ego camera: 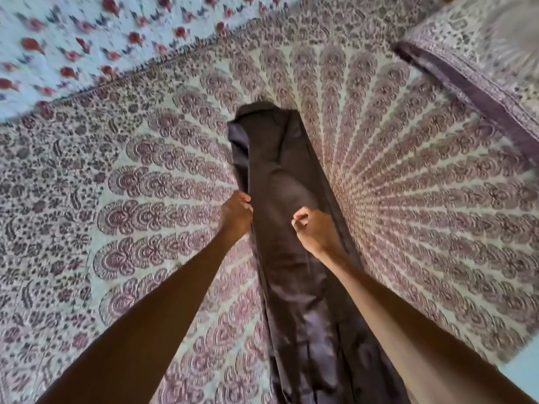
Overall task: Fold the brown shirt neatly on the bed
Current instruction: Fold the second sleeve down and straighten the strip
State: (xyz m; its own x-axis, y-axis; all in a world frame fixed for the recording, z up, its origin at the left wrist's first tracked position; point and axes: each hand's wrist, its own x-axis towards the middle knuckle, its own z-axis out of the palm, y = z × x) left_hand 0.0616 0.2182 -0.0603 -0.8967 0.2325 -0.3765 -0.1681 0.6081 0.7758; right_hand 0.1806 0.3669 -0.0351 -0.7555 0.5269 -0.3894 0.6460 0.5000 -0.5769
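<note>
Brown shirt (291,228) lying narrow on bedspread (423,199), left hand (236,212) pinching its edge, right hand (313,227) curling over it — grip unclear — pillow (466,53) lying well apart.

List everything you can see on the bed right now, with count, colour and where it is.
brown shirt: one, dark brown, folded into a long narrow strip down the middle of the bedspread
bedspread: one, cream with purple mandala print, covering the bed
floral sheet: one, pale blue with red flowers, far left, beyond the bedspread's edge
pillow: one, cream and purple print with dark purple border, far right corner
left hand: one, pinches the shirt's left edge
right hand: one, fingers curled, over the shirt's middle; hold unclear
</note>
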